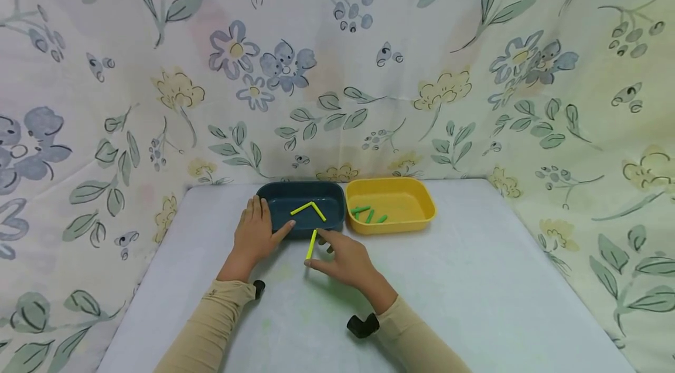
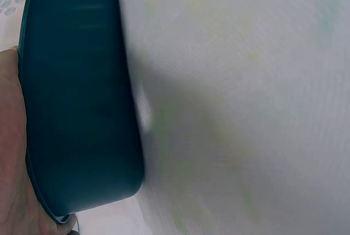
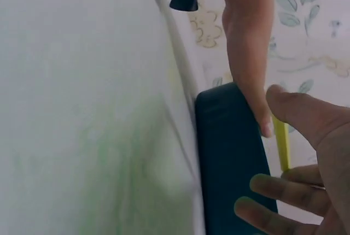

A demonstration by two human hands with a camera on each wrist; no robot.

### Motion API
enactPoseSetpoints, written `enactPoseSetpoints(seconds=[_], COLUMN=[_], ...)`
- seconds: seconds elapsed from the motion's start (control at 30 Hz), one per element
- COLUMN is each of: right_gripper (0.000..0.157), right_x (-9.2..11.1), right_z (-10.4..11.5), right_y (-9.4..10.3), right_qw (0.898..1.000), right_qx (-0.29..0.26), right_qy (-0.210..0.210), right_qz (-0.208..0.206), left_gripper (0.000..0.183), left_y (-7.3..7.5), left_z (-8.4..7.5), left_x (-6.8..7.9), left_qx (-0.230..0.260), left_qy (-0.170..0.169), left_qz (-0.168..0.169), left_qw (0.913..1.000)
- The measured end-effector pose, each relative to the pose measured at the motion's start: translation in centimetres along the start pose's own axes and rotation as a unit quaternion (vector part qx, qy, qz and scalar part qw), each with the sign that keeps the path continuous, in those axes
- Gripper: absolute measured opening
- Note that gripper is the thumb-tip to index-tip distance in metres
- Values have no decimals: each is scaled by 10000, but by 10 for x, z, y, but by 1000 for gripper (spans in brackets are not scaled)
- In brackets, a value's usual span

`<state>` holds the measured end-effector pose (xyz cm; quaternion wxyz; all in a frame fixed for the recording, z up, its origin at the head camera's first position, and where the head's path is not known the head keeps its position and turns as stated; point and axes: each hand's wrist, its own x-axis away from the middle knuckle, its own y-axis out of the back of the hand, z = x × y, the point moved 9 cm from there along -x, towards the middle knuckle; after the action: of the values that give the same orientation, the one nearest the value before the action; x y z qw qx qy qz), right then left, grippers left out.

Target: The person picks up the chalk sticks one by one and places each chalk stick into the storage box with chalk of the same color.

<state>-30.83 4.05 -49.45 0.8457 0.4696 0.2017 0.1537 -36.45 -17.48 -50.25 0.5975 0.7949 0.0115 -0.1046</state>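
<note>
My left hand [image 1: 255,233] rests on the left end of a dark blue tray [image 2: 82,109], its fingers extended along the rim and its thumb over the front edge. Inside this tray lie two yellow sticks [image 1: 301,208], their ends meeting at an angle. My right hand [image 1: 348,259] pinches another yellow stick [image 3: 282,145] by its two ends, between thumb and index finger. It holds the stick just in front of the blue tray, and the other fingers are spread apart.
Right beside the blue tray stands a yellow tray [image 1: 429,212] with several short green sticks [image 1: 370,215] at its left side. Both trays are at the far edge of the white-covered table [image 1: 474,291]. A floral curtain [image 1: 337,68] hangs behind and along the sides.
</note>
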Motion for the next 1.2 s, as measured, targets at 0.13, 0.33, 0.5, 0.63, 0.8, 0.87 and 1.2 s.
enactPoseSetpoints(seconds=[0.13, 0.33, 0.5, 0.63, 0.8, 0.87, 1.2], right_gripper=[80, 79, 82, 80, 49, 38, 38], right_x=[-5, -11, -14, -14, -16, -15, -14], right_z=[-1, -7, -13, -16, -18, -19, -14], right_y=[-2, -6, -9, -9, -4, -1, -1], right_qw=[9992, 9918, 9843, 9824, 9802, 9777, 9807], right_qx=[-357, -1156, -1593, -1709, -1788, -1846, -1744], right_qy=[-195, -544, -762, -754, -601, -595, -448], right_qz=[28, 92, 44, -72, -600, -811, -757], left_gripper=[112, 112, 112, 112, 111, 112, 113], left_y=[0, -3, -4, -3, -2, -1, -2], left_z=[0, 1, 1, 1, 1, 1, 1], left_x=[0, 0, 0, 0, 0, 0, 0], left_qx=[0, 22, 82, 86, 28, 35, 5], left_qy=[-19, 1, 34, 37, 40, 40, 42], left_qz=[-20, 46, 92, 74, 39, 44, 45], left_qw=[10000, 10000, 9999, 9999, 10000, 10000, 10000])
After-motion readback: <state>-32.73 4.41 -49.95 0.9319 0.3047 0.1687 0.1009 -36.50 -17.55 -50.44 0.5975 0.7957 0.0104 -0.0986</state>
